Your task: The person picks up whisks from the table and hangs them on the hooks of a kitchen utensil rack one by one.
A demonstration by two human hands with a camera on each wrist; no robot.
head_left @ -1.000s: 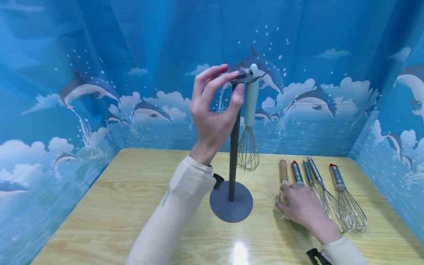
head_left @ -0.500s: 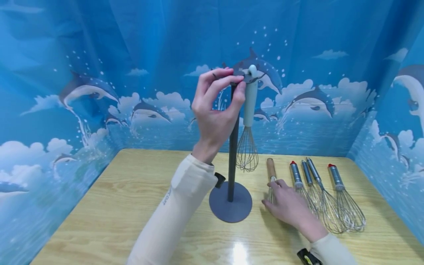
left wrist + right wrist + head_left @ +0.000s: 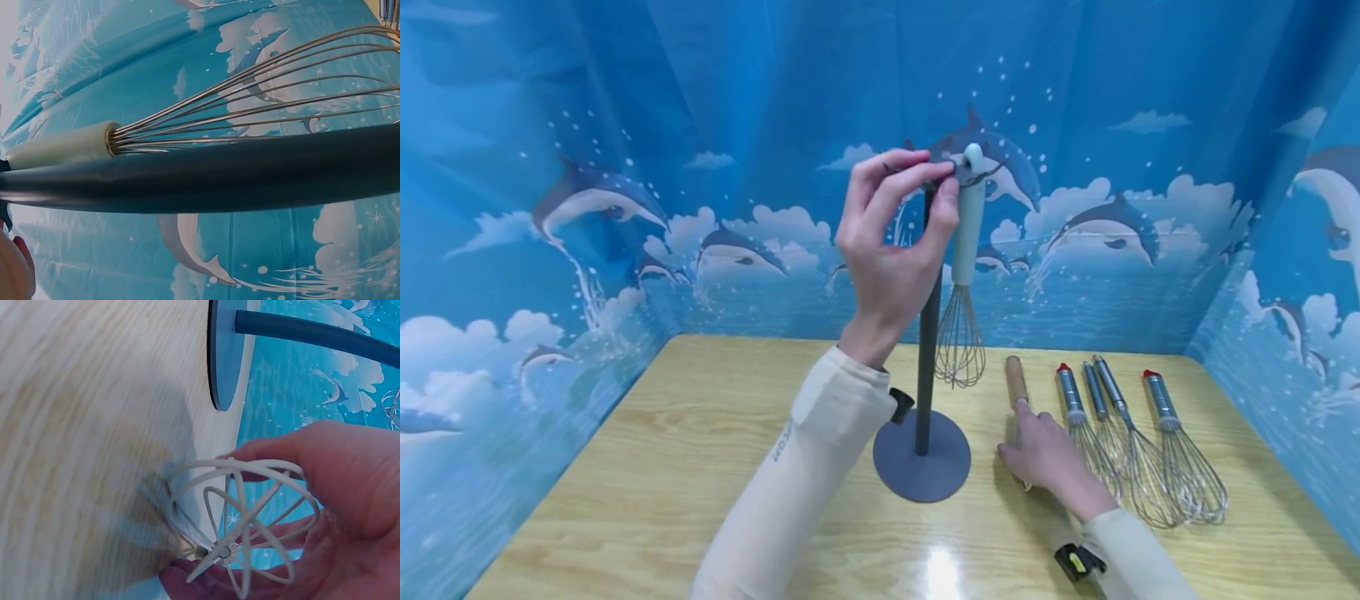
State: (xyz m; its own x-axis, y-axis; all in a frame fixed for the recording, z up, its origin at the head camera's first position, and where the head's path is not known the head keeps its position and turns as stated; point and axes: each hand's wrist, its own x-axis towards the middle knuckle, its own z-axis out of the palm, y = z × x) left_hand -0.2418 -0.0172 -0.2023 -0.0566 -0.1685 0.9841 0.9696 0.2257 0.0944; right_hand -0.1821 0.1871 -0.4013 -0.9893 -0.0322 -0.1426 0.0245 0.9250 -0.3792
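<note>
My left hand (image 3: 887, 246) pinches the top of a dark stand (image 3: 928, 358) with a round base, thumb and fingers at its hooked rim. From a hook there hangs a whisk with a pale green handle (image 3: 967, 237), its wires down; the left wrist view shows this hanging whisk (image 3: 69, 145) beside the pole. To the stand's right, my right hand (image 3: 1048, 454) holds a wooden-handled whisk (image 3: 1016, 381) low over the table, its handle pointing away. In the right wrist view, thumb and fingers lie around the white wire loops (image 3: 250, 512); the handle is mostly hidden there.
Several metal whisks lie in a row at the right, among them a red-tipped whisk (image 3: 1070, 387) and another red-tipped whisk (image 3: 1163, 400) farthest right. The wooden table (image 3: 700, 433) meets a blue dolphin-print curtain (image 3: 737, 167) at the back and sides.
My right hand has moved left, drawing the wooden-handled whisk away from the row, and its fingers have shifted up toward the handle. The left hand stays at the stand's top with slight movement.
</note>
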